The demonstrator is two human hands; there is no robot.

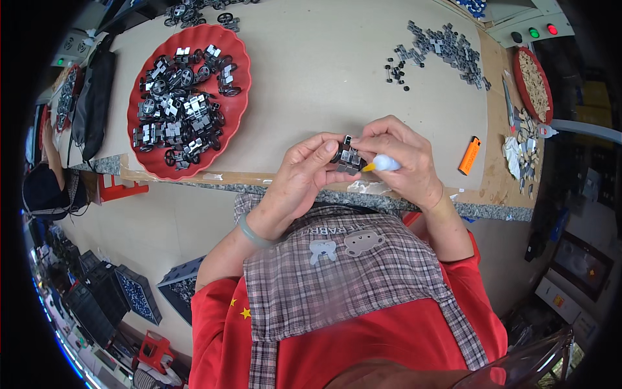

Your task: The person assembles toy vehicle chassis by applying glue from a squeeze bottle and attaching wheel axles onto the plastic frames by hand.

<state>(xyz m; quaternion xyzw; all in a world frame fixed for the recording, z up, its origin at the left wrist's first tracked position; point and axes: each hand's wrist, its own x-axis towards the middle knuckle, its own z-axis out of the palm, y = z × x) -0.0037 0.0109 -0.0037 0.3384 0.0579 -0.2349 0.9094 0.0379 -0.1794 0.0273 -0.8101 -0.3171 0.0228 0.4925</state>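
Observation:
In front of my apron, over the table's near edge, my left hand (pixel 306 170) is closed on a small grey-and-black toy car chassis (pixel 348 159) with black wheels. My right hand (pixel 408 161) is closed round a small white squeeze bottle (pixel 385 163), its yellow tip pointing left at the chassis. The right thumb and forefinger also meet at the chassis's upper end; whether they pinch a small part there I cannot tell. To the left, a red scalloped tray (pixel 241 84) holds many similar wheeled chassis (pixel 194 107).
Loose grey parts (pixel 447 52) and small black wheels (pixel 396 72) lie at the far right. An orange lighter-like object (pixel 470 155) sits right of my hands. Beyond it are small scattered pieces (pixel 530 152) and a red bowl of tan pieces (pixel 534 84). More wheeled assemblies (pixel 188 14) lie far left.

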